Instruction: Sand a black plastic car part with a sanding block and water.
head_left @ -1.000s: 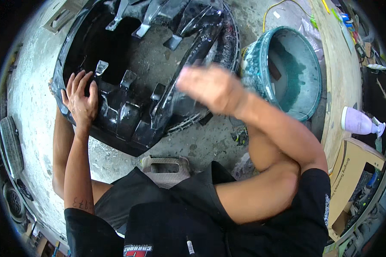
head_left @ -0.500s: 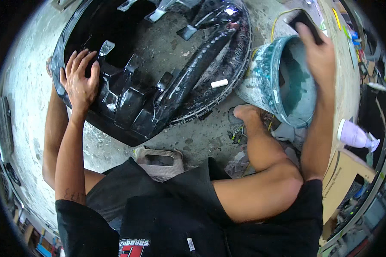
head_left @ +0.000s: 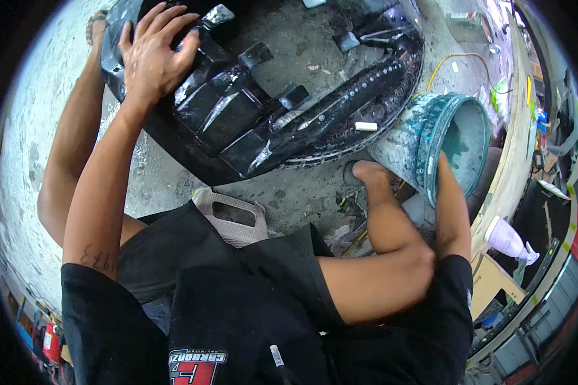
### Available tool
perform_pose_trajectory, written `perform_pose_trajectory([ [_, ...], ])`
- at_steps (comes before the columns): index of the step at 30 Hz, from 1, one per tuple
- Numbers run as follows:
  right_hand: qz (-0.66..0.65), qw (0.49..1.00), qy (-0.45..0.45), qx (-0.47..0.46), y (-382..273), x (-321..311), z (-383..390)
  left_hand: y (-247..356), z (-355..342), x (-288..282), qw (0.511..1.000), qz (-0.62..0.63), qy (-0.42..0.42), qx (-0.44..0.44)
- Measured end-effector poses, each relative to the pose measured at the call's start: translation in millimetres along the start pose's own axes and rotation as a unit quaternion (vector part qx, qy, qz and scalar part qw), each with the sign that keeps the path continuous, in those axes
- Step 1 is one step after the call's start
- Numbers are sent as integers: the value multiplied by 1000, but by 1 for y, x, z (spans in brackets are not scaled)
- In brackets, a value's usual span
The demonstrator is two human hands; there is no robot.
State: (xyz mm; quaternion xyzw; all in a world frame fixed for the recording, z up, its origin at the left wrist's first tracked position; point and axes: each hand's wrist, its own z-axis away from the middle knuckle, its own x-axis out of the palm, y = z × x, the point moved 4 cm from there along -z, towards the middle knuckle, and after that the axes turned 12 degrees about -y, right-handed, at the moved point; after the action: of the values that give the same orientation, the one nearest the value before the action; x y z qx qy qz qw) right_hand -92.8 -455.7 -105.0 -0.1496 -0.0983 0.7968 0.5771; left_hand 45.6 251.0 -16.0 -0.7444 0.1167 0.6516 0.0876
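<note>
My left hand [head_left: 153,61] lies with fingers spread on a glossy black moulded panel [head_left: 199,144], near its left end. The panel is a large curved piece with ribs and tabs. On the right a teal-stained bucket [head_left: 401,131] leans over, its mouth turned to the right. My right forearm reaches into that mouth. Only the wrist end of my right hand [head_left: 444,170] shows; the bucket's rim hides the fingers and anything in them. A small white stick-like piece [head_left: 366,126] rests on the panel's near right edge.
Between my legs is a beige plastic stool [head_left: 241,228]. A pale spray bottle [head_left: 507,237] and a cardboard box [head_left: 491,285] are at my right. A tin can [head_left: 469,27] and a yellow cord [head_left: 438,67] lie beyond the bucket. My bare foot [head_left: 369,170] is close to the bucket.
My right hand, which held a dark flat block above the bucket, has gone down into its mouth. My view has shifted; my left hand remains spread on the panel.
</note>
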Motion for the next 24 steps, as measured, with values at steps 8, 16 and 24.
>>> perform_pose_trajectory([
  [8, -238, 965, 22, -107, -51, 15, 49, 11, 1, -13, 998, 48, 7, -33],
  [16, -43, 944, 85, -315, -194, 89, 192, 15, 3, -15, 983, 160, -13, -89],
  [24, 110, 929, 59, -350, -221, 261, 203, 10, -1, 17, 968, 38, -242, -61],
])
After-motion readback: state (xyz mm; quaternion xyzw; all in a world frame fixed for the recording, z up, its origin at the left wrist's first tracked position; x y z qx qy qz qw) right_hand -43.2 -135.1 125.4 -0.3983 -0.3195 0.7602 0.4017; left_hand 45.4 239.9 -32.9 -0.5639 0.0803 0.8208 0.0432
